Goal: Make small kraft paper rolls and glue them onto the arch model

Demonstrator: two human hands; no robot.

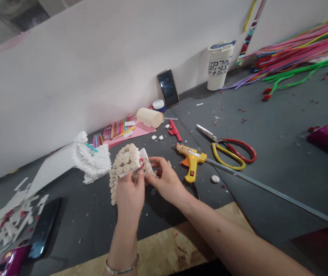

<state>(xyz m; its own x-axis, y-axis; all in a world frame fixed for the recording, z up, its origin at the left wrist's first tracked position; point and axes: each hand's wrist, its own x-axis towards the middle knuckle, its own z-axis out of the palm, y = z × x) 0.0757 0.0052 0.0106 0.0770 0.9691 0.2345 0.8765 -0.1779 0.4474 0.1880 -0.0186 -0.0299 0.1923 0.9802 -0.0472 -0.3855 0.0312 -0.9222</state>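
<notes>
My left hand is closed on a cream craft piece covered with several small rolled rosettes and holds it upright above the dark table. My right hand meets it from the right, fingers pinched at the piece's right edge, where a white strip and a small red bit show. I cannot make out what the right fingertips hold. A yellow glue gun lies just to the right of my right hand.
A white fringed paper shape stands left of the piece. Red and yellow scissors, a cream roll, coloured pens, a phone against the wall, a white cup, pipe cleaners, another phone and paper scraps surround it.
</notes>
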